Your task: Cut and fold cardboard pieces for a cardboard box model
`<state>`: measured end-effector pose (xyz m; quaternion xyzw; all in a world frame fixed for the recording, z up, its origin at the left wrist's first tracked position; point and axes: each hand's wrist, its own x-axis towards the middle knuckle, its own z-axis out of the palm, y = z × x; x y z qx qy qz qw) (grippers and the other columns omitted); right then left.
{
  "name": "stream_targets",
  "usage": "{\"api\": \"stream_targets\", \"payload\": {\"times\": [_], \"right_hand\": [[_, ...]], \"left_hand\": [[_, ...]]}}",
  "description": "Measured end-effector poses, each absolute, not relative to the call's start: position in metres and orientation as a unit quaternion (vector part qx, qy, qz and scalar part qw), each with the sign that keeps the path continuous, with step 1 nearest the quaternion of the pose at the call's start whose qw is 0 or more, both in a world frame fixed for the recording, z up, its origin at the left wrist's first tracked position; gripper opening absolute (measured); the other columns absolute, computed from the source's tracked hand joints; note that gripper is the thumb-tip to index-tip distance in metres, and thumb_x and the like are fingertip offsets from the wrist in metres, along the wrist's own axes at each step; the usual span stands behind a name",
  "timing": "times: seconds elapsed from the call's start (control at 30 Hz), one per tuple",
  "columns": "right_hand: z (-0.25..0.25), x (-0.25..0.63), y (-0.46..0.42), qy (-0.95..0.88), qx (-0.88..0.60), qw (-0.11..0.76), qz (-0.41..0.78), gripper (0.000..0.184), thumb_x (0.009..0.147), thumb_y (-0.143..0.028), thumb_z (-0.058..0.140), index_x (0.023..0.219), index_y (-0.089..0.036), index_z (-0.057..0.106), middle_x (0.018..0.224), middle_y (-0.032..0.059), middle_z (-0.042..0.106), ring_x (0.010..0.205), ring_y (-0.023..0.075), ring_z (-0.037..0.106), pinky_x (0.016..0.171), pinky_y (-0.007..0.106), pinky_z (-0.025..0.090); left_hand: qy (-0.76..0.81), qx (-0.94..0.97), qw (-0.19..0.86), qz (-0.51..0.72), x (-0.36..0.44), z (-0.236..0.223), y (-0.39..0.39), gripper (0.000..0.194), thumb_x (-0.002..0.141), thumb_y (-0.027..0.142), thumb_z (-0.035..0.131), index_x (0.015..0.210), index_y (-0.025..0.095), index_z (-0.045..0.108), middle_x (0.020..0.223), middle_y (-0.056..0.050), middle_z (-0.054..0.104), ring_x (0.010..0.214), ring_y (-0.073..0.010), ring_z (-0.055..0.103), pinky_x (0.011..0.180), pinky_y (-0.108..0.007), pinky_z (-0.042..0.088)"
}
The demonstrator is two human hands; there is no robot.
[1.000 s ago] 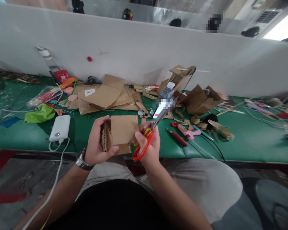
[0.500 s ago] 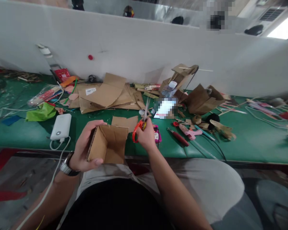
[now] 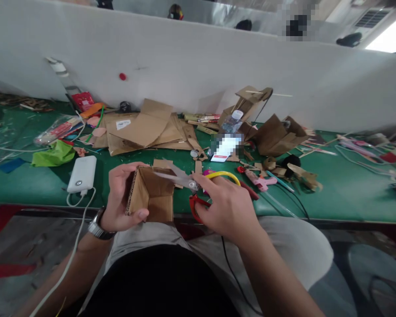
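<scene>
My left hand (image 3: 122,198) grips a small open cardboard box (image 3: 161,208) by its left wall, thumb at the near edge and fingers along the outside. The box is tilted so its inside faces me. In my right hand (image 3: 229,207) are scissors (image 3: 193,185) with one yellow and one red handle. Their blades are parted and point left, over the box's far right rim. Whether the blades touch the cardboard I cannot tell. Behind the box, a cut piece of cardboard (image 3: 161,163) lies on the green table, partly hidden by the blades.
Flat cardboard sheets (image 3: 145,127) are stacked towards the wall. A white power bank (image 3: 82,175) with a cable lies left. A phone (image 3: 225,148), a plastic bottle (image 3: 232,122), a pink glue gun (image 3: 261,181) and a brown paper bag (image 3: 277,137) lie or stand to the right.
My right hand has turned the scissors from pointing up and away to pointing left over the box, and their blades have spread. The box has shifted slightly in my left hand.
</scene>
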<state>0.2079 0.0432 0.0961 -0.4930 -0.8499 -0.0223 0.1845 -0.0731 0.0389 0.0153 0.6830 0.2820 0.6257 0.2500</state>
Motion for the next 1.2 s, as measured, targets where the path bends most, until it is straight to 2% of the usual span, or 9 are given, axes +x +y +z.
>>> {"api": "stream_targets", "payload": {"times": [0.1,0.2,0.37,0.53,0.7,0.87,0.97,1.2], "right_hand": [[0.091,0.202,0.036,-0.848,-0.511,0.132,-0.050,0.053,0.085,-0.028,0.068,0.137,-0.029,0.072,0.093,0.0077,0.077,0.082,0.0244,0.069,0.063,0.029,0.040],[0.081,0.194,0.034,-0.831,-0.541,0.119,-0.045,0.054,0.088,-0.031,0.068,0.143,-0.031,0.070,0.097,0.0080,0.078,0.080,0.0241,0.069,0.064,0.030,0.043],[0.072,0.186,0.030,-0.815,-0.566,0.118,-0.035,0.062,0.093,-0.035,0.067,0.154,-0.033,0.061,0.098,0.0074,0.079,0.073,0.0233,0.070,0.061,0.030,0.046],[0.064,0.184,0.027,-0.824,-0.550,0.134,-0.013,0.067,0.095,-0.028,0.063,0.161,-0.031,0.054,0.095,0.0069,0.078,0.072,0.0232,0.071,0.061,0.029,0.049],[0.051,0.181,0.018,-0.820,-0.550,0.156,0.028,0.069,0.095,-0.028,0.064,0.163,-0.025,0.051,0.093,0.0079,0.077,0.071,0.0236,0.071,0.061,0.030,0.052],[0.045,0.175,0.010,-0.820,-0.543,0.174,0.057,0.075,0.094,-0.029,0.066,0.166,-0.027,0.045,0.097,0.0082,0.078,0.070,0.0237,0.071,0.060,0.030,0.052],[0.047,0.175,0.010,-0.818,-0.545,0.173,0.064,0.073,0.095,-0.027,0.064,0.166,-0.025,0.045,0.095,0.0079,0.077,0.072,0.0238,0.072,0.060,0.030,0.052],[0.045,0.178,0.013,-0.808,-0.560,0.173,0.053,0.072,0.094,-0.026,0.064,0.164,-0.023,0.048,0.097,0.0087,0.077,0.071,0.0231,0.071,0.060,0.029,0.053]], "left_hand": [[0.290,0.683,0.235,0.628,-0.066,0.015,0.037,0.086,0.076,0.045,0.090,0.147,0.029,0.044,0.145,-0.016,0.056,0.133,-0.0350,0.059,0.108,-0.060,0.053],[0.298,0.681,0.224,0.631,-0.056,0.014,0.034,0.088,0.076,0.045,0.090,0.147,0.028,0.042,0.146,-0.016,0.053,0.134,-0.0358,0.058,0.108,-0.060,0.053],[0.316,0.664,0.228,0.638,-0.046,0.013,0.030,0.087,0.075,0.048,0.091,0.145,0.028,0.043,0.146,-0.016,0.051,0.134,-0.0371,0.058,0.108,-0.063,0.053],[0.336,0.659,0.222,0.635,-0.040,0.013,0.027,0.084,0.077,0.049,0.089,0.144,0.029,0.043,0.146,-0.017,0.050,0.135,-0.0381,0.058,0.109,-0.064,0.052],[0.352,0.644,0.177,0.655,-0.024,0.009,0.023,0.090,0.074,0.055,0.091,0.144,0.026,0.042,0.148,-0.018,0.049,0.133,-0.0370,0.058,0.108,-0.063,0.052],[0.370,0.638,0.146,0.659,-0.012,-0.002,0.021,0.102,0.066,0.067,0.094,0.145,0.028,0.041,0.149,-0.018,0.049,0.136,-0.0383,0.057,0.109,-0.063,0.051],[0.384,0.633,0.136,0.658,-0.008,-0.005,0.020,0.105,0.062,0.071,0.094,0.143,0.029,0.042,0.151,-0.018,0.048,0.137,-0.0392,0.056,0.110,-0.063,0.049],[0.382,0.619,0.140,0.672,-0.006,-0.008,0.019,0.101,0.064,0.073,0.092,0.140,0.029,0.043,0.149,-0.017,0.049,0.136,-0.0382,0.057,0.107,-0.061,0.051]]}}
